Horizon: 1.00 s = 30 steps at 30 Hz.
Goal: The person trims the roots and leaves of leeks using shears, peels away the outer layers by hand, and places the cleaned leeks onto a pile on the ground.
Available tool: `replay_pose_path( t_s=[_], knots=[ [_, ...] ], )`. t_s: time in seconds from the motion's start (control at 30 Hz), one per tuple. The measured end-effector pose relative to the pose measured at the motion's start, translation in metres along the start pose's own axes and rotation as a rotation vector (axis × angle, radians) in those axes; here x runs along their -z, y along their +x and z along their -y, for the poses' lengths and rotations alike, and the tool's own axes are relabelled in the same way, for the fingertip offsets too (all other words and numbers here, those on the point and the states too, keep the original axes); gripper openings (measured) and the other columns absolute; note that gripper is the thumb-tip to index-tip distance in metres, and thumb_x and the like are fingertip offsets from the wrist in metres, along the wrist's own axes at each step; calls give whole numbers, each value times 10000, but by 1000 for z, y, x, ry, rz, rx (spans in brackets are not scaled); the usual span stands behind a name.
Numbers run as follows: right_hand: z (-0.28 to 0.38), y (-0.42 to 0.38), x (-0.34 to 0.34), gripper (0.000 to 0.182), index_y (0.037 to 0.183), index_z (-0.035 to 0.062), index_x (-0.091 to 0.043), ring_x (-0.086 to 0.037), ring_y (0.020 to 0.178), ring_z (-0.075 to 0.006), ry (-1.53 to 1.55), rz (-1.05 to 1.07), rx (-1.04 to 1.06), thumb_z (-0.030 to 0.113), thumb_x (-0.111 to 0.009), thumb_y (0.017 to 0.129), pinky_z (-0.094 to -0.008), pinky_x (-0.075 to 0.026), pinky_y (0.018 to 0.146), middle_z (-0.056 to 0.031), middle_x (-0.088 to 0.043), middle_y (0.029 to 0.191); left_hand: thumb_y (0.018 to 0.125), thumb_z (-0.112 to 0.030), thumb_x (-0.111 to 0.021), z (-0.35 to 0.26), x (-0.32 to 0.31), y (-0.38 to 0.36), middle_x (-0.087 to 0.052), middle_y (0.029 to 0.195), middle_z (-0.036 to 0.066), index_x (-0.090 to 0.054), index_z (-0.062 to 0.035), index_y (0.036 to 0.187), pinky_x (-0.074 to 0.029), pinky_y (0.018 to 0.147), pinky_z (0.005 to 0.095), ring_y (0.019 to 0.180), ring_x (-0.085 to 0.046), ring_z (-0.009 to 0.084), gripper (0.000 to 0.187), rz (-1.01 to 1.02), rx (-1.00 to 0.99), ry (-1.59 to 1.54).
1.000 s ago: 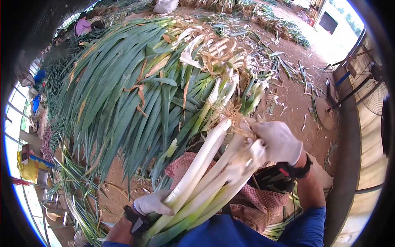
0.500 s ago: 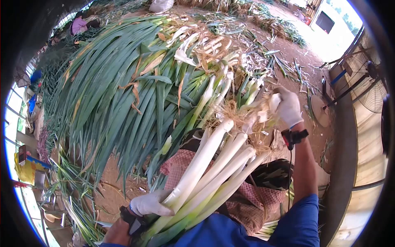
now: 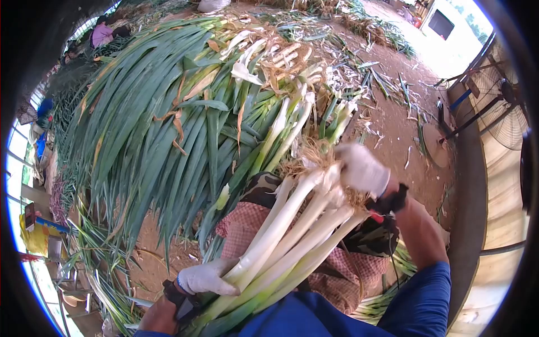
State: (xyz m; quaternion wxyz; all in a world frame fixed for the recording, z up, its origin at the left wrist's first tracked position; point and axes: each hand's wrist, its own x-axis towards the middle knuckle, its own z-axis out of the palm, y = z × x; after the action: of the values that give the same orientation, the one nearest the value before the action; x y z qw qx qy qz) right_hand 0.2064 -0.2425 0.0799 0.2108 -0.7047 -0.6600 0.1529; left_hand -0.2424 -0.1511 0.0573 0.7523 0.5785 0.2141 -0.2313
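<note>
Several leeks [image 3: 281, 230] lie slanted across my lap, white stems and hairy roots pointing up and away. My left hand [image 3: 208, 278], in a white glove, is wrapped round their lower, greener part. At the root end my right hand [image 3: 362, 170], also gloved, is blurred by motion; its fingers are smeared, and whether they hold anything cannot be told. Beyond the bunch spreads a large pile of leeks [image 3: 163, 118], its green leaves toward the left and its white ends toward the upper middle.
A fan [image 3: 502, 112] stands at the right beside a pale wall [image 3: 499, 202]. Leaf scraps [image 3: 404, 90] litter the brown floor. Another person [image 3: 102, 33] sits at the upper left. More cut leaves [image 3: 104, 275] lie at the lower left.
My right hand has moved left and down, closer to the stem tops. Loose peel that hung near it no longer shows there. My left hand keeps its hold.
</note>
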Motion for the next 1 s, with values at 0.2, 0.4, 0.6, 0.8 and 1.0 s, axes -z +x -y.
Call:
replay_pose_path(
  t_s=[0.2,0.4,0.6,0.8,1.0],
  knots=[
    [-53,9,25,287,1125,51,-814,-797,874,-290,-265,-367,-216,-4,-684,874,-377,-639,795,-123,-827,1044,853,-363,-838,9,-5,3,-656,1460,139,-477,65,1592,-456,1152,361,1304,-600,200,927,-48,-95,-16],
    [-46,-36,64,370,1286,93,-766,-793,1042,-224,258,118,-410,75,-787,917,-353,-631,999,-90,-828,1134,780,-294,-879,40,11,-12,-698,1360,51,-562,28,1540,-503,1052,315,1194,-619,137,884,-97,-44,-67],
    [-44,-49,-1,732,1446,6,-640,-658,1230,-174,827,357,47,224,-951,820,-352,-516,1110,-90,-733,1348,732,-236,-884,59,20,-1,-667,1452,61,-517,11,1598,-452,1133,325,1288,-596,151,972,-83,-179,-291],
    [-22,-55,-36,653,1451,7,-608,-639,1249,-168,1073,-2,24,304,-881,937,-375,-521,1103,-91,-694,1375,697,-303,-916,85,25,-1,-633,1513,72,-477,12,1628,-421,1178,337,1348,-571,166,1076,-94,-190,-360],
    [-7,-52,-33,604,1476,27,-608,-642,1239,-142,1188,89,-56,130,-847,931,-323,-551,1064,-62,-673,1428,697,-316,-926,88,26,3,-644,1499,82,-498,27,1609,-435,1165,344,1334,-582,172,1063,-75,-199,-352]
  ],
)
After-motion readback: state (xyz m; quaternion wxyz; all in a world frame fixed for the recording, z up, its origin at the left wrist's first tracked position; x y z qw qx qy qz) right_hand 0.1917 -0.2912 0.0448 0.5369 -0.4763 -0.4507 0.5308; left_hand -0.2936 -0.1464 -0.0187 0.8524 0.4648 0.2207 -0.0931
